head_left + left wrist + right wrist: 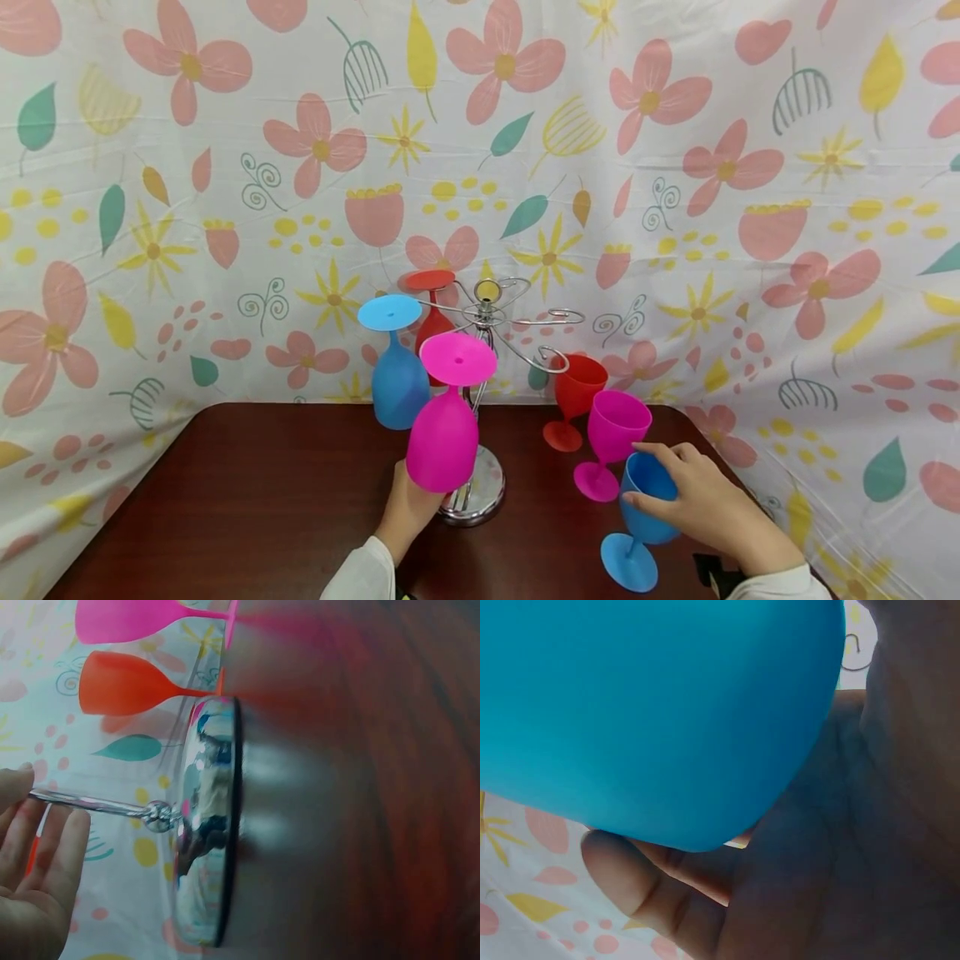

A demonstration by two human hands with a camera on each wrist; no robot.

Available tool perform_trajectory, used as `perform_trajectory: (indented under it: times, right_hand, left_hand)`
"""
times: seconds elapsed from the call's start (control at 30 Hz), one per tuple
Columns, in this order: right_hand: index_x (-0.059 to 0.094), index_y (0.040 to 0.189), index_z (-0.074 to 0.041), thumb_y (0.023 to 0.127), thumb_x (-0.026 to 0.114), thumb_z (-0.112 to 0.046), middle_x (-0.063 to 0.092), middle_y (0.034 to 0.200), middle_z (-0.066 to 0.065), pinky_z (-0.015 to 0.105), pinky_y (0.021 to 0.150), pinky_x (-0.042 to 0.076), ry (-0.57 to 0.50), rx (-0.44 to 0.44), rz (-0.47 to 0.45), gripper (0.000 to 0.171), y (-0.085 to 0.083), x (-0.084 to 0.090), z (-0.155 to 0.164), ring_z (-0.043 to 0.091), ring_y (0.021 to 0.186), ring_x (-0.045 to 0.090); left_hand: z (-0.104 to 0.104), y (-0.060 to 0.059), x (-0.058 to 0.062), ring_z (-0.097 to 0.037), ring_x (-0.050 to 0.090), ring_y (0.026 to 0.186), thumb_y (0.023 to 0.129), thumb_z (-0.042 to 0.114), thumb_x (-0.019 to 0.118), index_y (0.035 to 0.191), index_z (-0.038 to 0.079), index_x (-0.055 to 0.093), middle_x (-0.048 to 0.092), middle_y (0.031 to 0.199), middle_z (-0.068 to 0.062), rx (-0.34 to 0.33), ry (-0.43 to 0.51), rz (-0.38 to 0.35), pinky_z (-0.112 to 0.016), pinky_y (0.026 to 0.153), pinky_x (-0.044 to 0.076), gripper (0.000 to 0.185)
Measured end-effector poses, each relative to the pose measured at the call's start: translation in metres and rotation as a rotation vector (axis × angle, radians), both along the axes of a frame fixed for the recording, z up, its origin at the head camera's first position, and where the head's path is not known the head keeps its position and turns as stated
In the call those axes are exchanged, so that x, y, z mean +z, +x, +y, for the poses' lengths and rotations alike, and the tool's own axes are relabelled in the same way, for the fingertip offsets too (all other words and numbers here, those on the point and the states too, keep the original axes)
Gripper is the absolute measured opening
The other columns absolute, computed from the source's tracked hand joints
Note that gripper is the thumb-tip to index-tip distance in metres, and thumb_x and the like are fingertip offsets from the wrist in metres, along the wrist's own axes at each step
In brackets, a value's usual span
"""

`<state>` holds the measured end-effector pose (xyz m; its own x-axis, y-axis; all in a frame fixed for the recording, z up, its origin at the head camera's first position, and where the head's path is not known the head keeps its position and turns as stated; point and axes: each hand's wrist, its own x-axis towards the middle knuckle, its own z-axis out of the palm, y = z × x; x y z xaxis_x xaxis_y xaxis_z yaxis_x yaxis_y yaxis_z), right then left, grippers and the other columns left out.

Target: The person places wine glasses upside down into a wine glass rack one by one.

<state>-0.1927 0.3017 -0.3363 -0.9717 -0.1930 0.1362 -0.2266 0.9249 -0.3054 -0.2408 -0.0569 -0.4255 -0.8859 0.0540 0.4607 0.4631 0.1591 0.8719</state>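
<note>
My right hand (701, 500) grips the bowl of a blue goblet (643, 487) that stands tilted at the table's front right; in the right wrist view the blue goblet (652, 712) fills the frame, with the right hand's fingers (660, 892) curled under it. My left hand (408, 508) is by the stem of a chrome goblet rack (480, 492), behind a pink goblet (444, 442) that hangs upside down. In the left wrist view the left hand's fingers (52, 847) lie straight beside the rack's stem (90, 802), above its round base (206, 847).
A blue goblet (399, 383) and a red goblet (433, 325) also hang upside down on the rack. A red goblet (576, 392) and a pink goblet (615, 429) stand upright right of it on the dark wooden table (262, 500). A flowered cloth (225, 167) hangs behind.
</note>
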Motion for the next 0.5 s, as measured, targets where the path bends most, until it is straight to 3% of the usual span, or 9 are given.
perform_trajectory:
  times: [0.07,0.17,0.3,0.5]
  right_hand:
    - [0.053,0.136,-0.01,0.081,0.072,-0.055,0.053,0.111,0.02,0.047,0.067,0.055,0.004,-0.008,0.012,0.073,0.0,-0.001,-0.001,0.036,0.1,0.054]
    - [0.054,0.135,-0.01,0.082,0.071,-0.056,0.053,0.111,0.019,0.049,0.068,0.055,0.011,-0.015,0.031,0.072,0.0,-0.004,-0.001,0.036,0.1,0.054]
    - [0.055,0.134,-0.012,0.08,0.071,-0.059,0.053,0.112,0.019,0.05,0.068,0.055,0.01,-0.03,0.037,0.073,0.001,-0.004,-0.002,0.036,0.102,0.053]
    - [0.054,0.133,-0.009,0.08,0.071,-0.058,0.053,0.111,0.019,0.049,0.066,0.056,-0.009,-0.036,0.056,0.074,0.002,-0.005,-0.004,0.034,0.099,0.054]
  left_hand:
    - [-0.004,0.0,0.003,-0.007,0.053,0.057,0.084,0.007,0.072,0.077,0.012,0.06,0.056,0.06,0.007,-0.03,-0.04,-0.027,-0.027,0.058,0.051,0.015]
    - [-0.01,-0.013,-0.01,-0.01,0.056,0.06,0.086,0.016,0.074,0.084,0.012,0.062,0.059,0.065,0.004,-0.081,-0.081,-0.06,-0.028,0.062,0.053,0.013]
    - [-0.013,-0.023,-0.021,-0.011,0.059,0.069,0.086,0.018,0.075,0.098,0.012,0.066,0.063,0.074,0.004,-0.123,-0.078,-0.052,-0.029,0.068,0.054,0.017]
    - [-0.017,-0.007,0.006,-0.008,0.056,0.065,0.089,0.014,0.07,0.092,0.012,0.066,0.061,0.069,0.007,-0.145,-0.161,-0.04,-0.028,0.067,0.052,0.005]
